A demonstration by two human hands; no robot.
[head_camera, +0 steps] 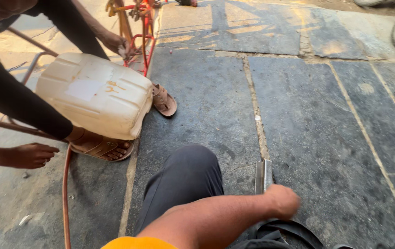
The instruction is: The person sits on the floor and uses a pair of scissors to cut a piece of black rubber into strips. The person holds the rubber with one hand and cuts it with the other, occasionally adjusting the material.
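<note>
Head view: grey stone paving (326,138), outdoors, in sun and shade. Right hand (282,200) is fisted over the near end of a flat metal bar (263,174) lying along a paving joint; black rubber tube (294,230) lies just below it. Left hand not in view. Judgement: keep the wrist low and the grip firm so the bar stays flat. A co-worker's hand (31,154) is near a tilted white jerrycan (98,94), which bears a pale rectangular patch and small orange marks.

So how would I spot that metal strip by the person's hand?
Start at the dark stone floor and follow the pale joint down towards the grey trouser knee. The metal strip lies flat there, under the right hand. Unlike the curved black rubber tube beside it, it is straight, grey and shiny.
</note>
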